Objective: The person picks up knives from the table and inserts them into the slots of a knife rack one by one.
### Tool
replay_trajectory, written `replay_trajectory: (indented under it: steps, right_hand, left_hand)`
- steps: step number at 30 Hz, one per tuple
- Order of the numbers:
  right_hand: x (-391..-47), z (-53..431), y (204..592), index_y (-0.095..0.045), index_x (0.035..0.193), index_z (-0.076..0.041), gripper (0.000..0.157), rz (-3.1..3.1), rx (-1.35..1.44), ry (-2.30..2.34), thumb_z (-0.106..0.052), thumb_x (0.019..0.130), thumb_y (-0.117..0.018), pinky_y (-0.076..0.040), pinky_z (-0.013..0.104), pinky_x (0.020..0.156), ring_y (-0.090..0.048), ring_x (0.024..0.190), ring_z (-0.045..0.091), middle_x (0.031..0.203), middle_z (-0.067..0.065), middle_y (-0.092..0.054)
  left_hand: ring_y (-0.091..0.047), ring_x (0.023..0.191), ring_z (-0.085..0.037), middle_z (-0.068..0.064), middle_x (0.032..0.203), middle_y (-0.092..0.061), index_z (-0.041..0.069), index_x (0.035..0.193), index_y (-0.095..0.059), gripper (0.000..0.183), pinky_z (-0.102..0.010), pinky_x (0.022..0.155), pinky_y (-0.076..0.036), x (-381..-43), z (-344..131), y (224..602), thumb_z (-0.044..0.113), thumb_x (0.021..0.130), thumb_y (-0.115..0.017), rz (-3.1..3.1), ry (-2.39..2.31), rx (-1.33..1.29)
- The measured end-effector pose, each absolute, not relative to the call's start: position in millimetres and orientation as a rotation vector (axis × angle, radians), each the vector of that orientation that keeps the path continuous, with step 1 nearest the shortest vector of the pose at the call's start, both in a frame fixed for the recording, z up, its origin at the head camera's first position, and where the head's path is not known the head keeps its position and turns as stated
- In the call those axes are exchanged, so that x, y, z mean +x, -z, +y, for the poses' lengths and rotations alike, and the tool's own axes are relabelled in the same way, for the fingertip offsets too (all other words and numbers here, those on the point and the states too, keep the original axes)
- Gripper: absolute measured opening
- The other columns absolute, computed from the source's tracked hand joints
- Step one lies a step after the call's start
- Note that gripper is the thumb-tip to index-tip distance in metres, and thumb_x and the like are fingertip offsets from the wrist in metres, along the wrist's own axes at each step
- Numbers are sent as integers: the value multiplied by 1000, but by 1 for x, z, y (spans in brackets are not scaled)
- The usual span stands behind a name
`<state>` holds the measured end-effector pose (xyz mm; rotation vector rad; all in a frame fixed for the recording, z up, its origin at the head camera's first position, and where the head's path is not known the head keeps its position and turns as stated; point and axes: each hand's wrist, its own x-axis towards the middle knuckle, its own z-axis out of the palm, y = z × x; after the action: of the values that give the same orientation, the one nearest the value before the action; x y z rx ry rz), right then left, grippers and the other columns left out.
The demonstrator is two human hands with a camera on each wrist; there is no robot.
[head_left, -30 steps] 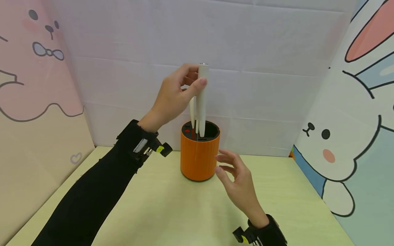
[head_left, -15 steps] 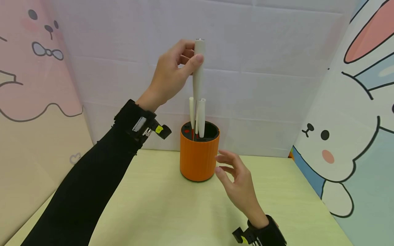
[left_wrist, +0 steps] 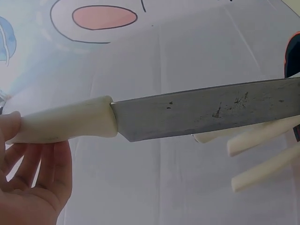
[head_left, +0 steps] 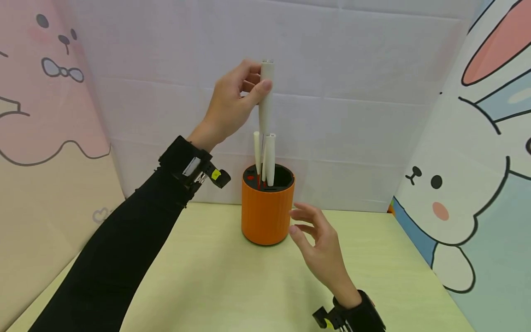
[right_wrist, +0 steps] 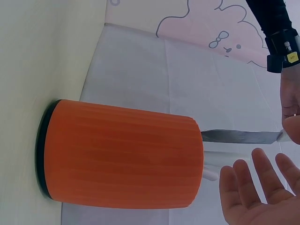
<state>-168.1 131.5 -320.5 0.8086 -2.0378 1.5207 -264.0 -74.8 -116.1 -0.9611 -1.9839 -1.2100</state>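
Note:
My left hand (head_left: 230, 103) pinches the white handle of a kitchen knife (head_left: 266, 99) between thumb and fingers, above an orange round knife block (head_left: 267, 216). In the left wrist view the knife's broad, spotted blade (left_wrist: 206, 110) shows bare beside the handle. Seen from the right wrist, the blade's far end (right_wrist: 241, 137) is still inside the block's top. Several other white-handled knives (head_left: 270, 159) stand in the black slotted top. My right hand (head_left: 319, 249) hovers beside the block's right side with loosely bent fingers and holds nothing.
The block stands on a pale yellow-green table (head_left: 232, 286), close to a white cloth backdrop (head_left: 352, 115). Cartoon-printed panels flank it, with a rabbit (head_left: 456, 198) on the right. Black camera bands (head_left: 186, 166) are on both wrists.
My left hand has raised the knife, baring much of its blade, then sunk slightly in the last half second. My right hand has stayed almost still.

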Motion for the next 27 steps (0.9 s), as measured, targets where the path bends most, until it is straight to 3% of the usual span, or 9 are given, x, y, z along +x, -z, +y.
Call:
replay_trajectory:
  steps: [3, 10, 16, 24, 27]
  right_hand:
    - [-168, 131, 320, -48, 130, 2, 43, -2034, 810, -1522, 8, 89, -60, -51, 38, 88, -54, 108, 28, 117, 20, -57]
    - [-169, 132, 321, -48, 128, 5, 42, -2035, 816, -1504, 9, 88, -60, -50, 48, 87, -54, 107, 34, 116, 18, -57]
    - [-168, 131, 321, -48, 130, 1, 43, -2073, 809, -1469, 7, 89, -60, -50, 49, 86, -54, 108, 26, 118, 14, -57]
    - [-168, 130, 322, -49, 129, -1, 43, -2111, 802, -1421, 5, 89, -62, -51, 31, 88, -54, 109, 21, 121, 11, -56]
    - [-168, 130, 322, -49, 129, 0, 43, -2111, 804, -1399, 5, 88, -62, -51, 30, 87, -54, 109, 22, 121, 11, -56]
  left_hand:
    - [-58, 85, -16, -8, 102, -58, 4, 118, -56, 24, -32, 75, -51, -269, -76, 122, 16, 98, -56, -1993, 1206, -954]
    - [-57, 87, -9, 1, 104, -58, 15, 120, -56, 26, -29, 74, -51, -310, -83, 148, 29, 98, -57, -2044, 1181, -936]
    - [-57, 87, -9, 3, 103, -58, 18, 120, -56, 26, -30, 74, -51, -321, -84, 165, 33, 97, -57, -2066, 1189, -937]
    - [-56, 88, -6, 7, 101, -57, 19, 119, -56, 25, -28, 75, -50, -326, -84, 184, 32, 98, -57, -2110, 1164, -912]
    - [-56, 87, -5, 9, 100, -57, 19, 118, -56, 24, -27, 74, -50, -328, -85, 192, 33, 98, -56, -2118, 1163, -909]
